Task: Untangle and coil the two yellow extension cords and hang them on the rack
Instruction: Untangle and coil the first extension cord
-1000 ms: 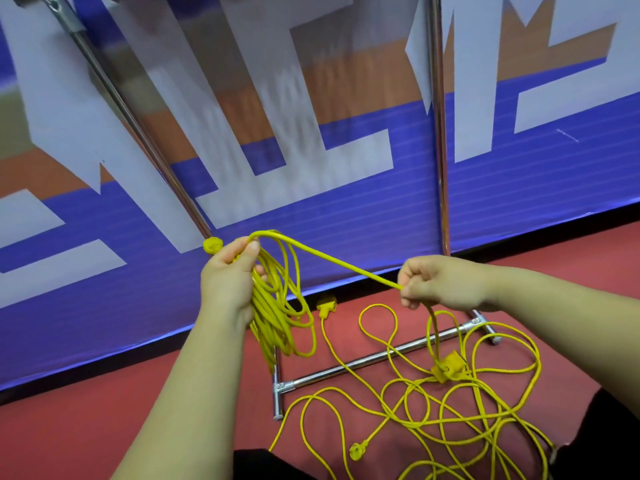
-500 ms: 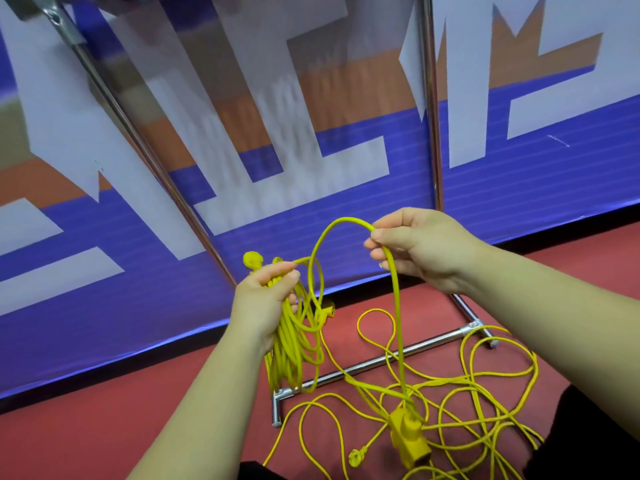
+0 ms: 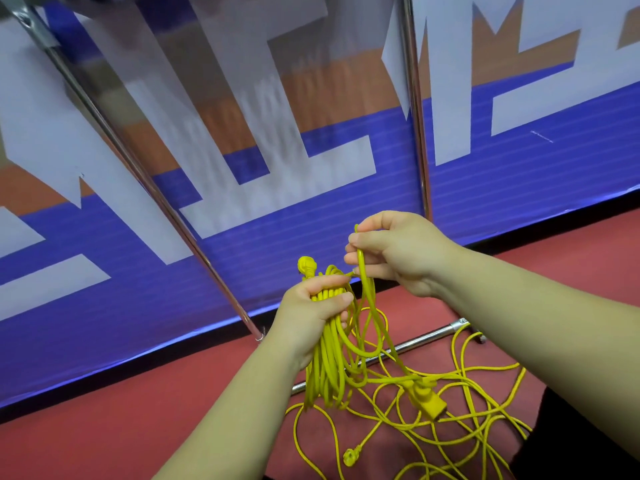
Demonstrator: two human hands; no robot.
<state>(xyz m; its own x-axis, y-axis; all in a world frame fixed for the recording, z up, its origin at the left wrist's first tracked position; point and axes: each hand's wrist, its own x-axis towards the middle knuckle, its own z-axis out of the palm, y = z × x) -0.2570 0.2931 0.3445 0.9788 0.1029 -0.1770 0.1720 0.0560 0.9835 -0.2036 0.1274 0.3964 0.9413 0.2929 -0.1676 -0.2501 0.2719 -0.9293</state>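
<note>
Head view: the left hand (image 3: 309, 309) is closed around a coiled bundle (image 3: 327, 365) of yellow extension cord, with the thumb laid across the front of the loops and the fingers wrapped behind them. A yellow plug (image 3: 306, 265) stands up just above this hand, at the top of the bundle. The loops hang down from the grip towards the floor; whether their lower ends touch it cannot be told.

The right hand (image 3: 403, 253) is held just above and to the right of the left one. A single strand (image 3: 364, 282) of the cord is pinched between its thumb and curled fingers. The strand is bent over at the fingertips and runs down beside the bundle.

Lower down, a loose tangle (image 3: 478, 407) of yellow cord is spread on the red floor (image 3: 104, 427) beneath the right forearm. A yellow socket block (image 3: 429, 400) is caught up in the tangle, near the bottom of the hanging loops. A second plug (image 3: 349, 457) lies flat on the floor in front of it.

The chrome rack (image 3: 426, 336) is placed behind the cords. Its base bar lies on the floor and is crossed by loops of the tangle, and two shiny uprights rise from it. A blue, white and orange banner (image 3: 346, 209) is stretched behind the rack.
</note>
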